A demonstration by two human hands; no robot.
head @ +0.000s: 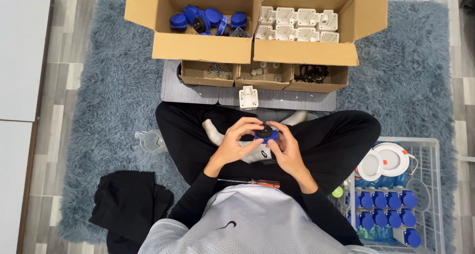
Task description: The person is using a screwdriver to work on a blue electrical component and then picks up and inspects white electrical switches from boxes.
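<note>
I sit cross-legged on a grey-blue rug. My left hand [234,141] and my right hand [286,148] meet over my lap, both gripping a small blue socket part with a black round cap [265,132]. My left fingers curl over its top and my right thumb presses its side. A white plastic housing [248,96] stands on the grey board [198,93] just beyond my knees. A screwdriver with an orange handle [252,182] lies across my lap below my hands.
Two open cardboard boxes sit ahead: one with blue socket parts [208,20], one with white housings [297,25]. Three small trays [262,75] hold screws, white bits and black rings. A white wire basket [425,150] at right holds assembled blue pieces. Black cloth [128,204] lies at left.
</note>
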